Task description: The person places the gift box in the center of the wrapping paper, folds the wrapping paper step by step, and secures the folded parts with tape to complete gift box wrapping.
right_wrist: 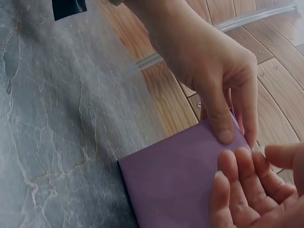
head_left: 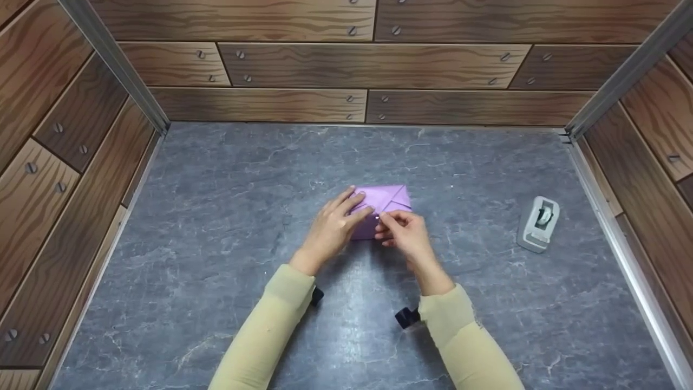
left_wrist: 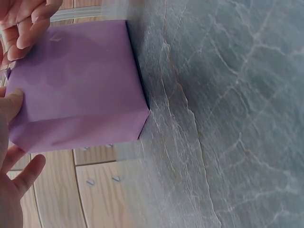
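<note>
A box wrapped in purple paper sits on the table, with diagonal folds in the paper on its top. My left hand rests on its left part, fingers extended over the top. In the right wrist view the left thumb presses the side of the purple box near its upper edge. At the top's near edge, my right hand has thumb and forefinger together on a tiny shiny piece that looks like clear tape. Its other fingers curl in front of the box. The fingertips hide most of that piece.
A grey tape dispenser stands on the right side of the marbled grey table. Wood-patterned panels with metal edging enclose the back and sides. Black wrist devices hang by the sleeves.
</note>
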Available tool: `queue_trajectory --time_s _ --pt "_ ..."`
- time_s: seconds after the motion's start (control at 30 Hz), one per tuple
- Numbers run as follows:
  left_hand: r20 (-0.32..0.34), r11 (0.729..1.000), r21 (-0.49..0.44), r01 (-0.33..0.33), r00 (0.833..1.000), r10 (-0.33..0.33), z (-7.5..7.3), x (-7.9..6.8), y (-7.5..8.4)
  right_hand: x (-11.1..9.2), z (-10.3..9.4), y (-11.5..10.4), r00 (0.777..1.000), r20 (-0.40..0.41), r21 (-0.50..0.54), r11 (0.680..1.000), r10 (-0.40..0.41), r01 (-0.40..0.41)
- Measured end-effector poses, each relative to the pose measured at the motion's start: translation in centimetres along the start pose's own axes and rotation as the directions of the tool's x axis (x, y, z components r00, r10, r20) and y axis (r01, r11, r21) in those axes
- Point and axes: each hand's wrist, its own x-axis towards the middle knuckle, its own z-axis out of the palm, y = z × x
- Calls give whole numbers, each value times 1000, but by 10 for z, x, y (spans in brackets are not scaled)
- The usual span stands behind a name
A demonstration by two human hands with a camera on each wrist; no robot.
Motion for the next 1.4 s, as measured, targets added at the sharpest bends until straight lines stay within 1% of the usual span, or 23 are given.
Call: queue_trajectory --time_s 0.13,0.33,0.53,0.63,0.7,0.8,0.93,1.1,1.23,1.33,1.4 --pt "5 1000 4 1 1000 -1 -1 0 0 1 5 -1 997 -74 -58 998 -4 0" --pt "21 1000 12 12 1000 -12 -1 0 1 3 11 1 987 -158 -73 997 -19 8" --pt "30 1000 19 16 999 -17 -2 1 1 3 13 5 979 -201 -91 996 -26 7" --pt "29 999 29 21 999 -22 -1 2 2 4 13 7 977 -206 -89 996 -46 28" --pt "43 999 42 25 999 -27 -1 1 2 3 14 8 976 -208 -78 996 -56 41" --pt "86 997 60 41 995 -46 -1 1 2 3 13 10 976 -206 -80 996 -66 50" --pt "135 995 77 59 989 -69 -1 0 4 -1 10 11 983 -177 -116 993 -54 34" --pt "145 994 86 74 986 -86 -1 0 4 -6 6 11 993 -120 -108 994 0 -13" --pt "133 995 79 68 988 -78 -1 0 5 -6 6 12 993 -109 -103 993 43 -54" --pt "124 996 68 56 990 -64 -2 0 5 -3 7 14 992 -123 -109 993 38 -52" --pt "122 997 61 52 991 -60 -1 0 5 -2 9 14 990 -137 -125 991 21 -38"
